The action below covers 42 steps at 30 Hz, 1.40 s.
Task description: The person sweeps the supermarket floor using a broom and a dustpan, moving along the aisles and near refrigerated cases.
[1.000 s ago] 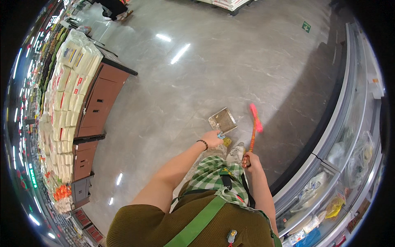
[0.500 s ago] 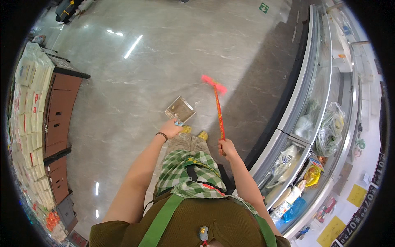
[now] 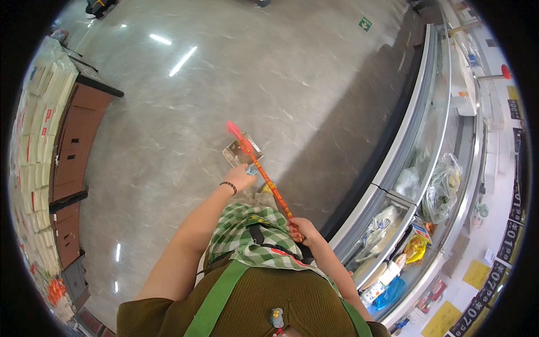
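My right hand point(image 3: 301, 231) is closed round the lower end of a broom point(image 3: 270, 184) with a red and yellow patterned stick. The broom slants up to the left, and its pink bristle head point(image 3: 236, 132) is over the far left part of the dustpan. My left hand point(image 3: 240, 178) grips the light blue handle of this dustpan point(image 3: 231, 155). Its pale scoop, worn and dirty-looking inside, is in front of my feet, partly covered by the broom. A yellow shoe point(image 3: 269, 191) shows just behind the broom stick.
Grey marbled floor point(image 3: 185, 123) spreads ahead. At the left stand brown cartons point(image 3: 77, 154) beside stacked pale packages point(image 3: 42, 140). A glass-fronted display case point(image 3: 401, 140) with bagged goods point(image 3: 443, 188) runs along the right. A green floor sign point(image 3: 365, 24) lies far off.
The broom head has swung left and nearer, from the floor right of the dustpan to over it. My right hand has moved slightly left and closer to my body. The left hand keeps the dustpan.
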{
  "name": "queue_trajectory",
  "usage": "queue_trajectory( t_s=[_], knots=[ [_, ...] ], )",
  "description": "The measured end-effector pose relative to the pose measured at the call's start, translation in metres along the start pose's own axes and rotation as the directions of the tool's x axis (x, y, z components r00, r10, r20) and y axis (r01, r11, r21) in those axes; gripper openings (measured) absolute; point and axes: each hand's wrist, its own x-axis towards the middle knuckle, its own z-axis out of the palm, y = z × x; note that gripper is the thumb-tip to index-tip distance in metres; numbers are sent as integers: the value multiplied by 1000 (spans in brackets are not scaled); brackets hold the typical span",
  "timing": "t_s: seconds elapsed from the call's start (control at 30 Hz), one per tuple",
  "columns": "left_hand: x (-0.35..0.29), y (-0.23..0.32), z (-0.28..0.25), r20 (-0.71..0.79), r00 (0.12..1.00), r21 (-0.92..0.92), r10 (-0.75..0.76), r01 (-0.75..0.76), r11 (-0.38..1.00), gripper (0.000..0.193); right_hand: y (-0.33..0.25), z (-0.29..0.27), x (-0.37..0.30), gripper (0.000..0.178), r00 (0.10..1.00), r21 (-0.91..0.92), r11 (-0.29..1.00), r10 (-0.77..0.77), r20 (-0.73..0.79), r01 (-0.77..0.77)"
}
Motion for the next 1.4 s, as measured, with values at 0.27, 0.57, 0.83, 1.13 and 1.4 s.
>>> queue_trajectory(
  t_s=[0.27, 0.57, 0.83, 1.13, 1.4],
  knots=[
    [-52, -65, -15, -161, 984, -243, -70, 29, 970, 52, -30, 12, -11, 18, 976, -136, 967, -217, -13, 213],
    [-194, -138, -14, -287, 916, -843, -281, -103, 527, 50, -111, 41, -11, 27, 957, -455, 874, -257, -132, 171],
    [-326, -210, -41, -329, 811, -940, -484, -233, 249, 40, -91, 196, -2, 27, 960, -752, 648, -270, -79, 121],
    [-368, -334, -120, -336, 613, -942, -715, -219, 255, 36, -41, 426, 108, 29, 887, -960, -180, -376, 267, 213],
    [-354, -426, -207, -277, 433, -911, -858, -401, 92, 30, -48, 639, 279, 43, 800, -700, -685, -297, 521, 202]
  ],
)
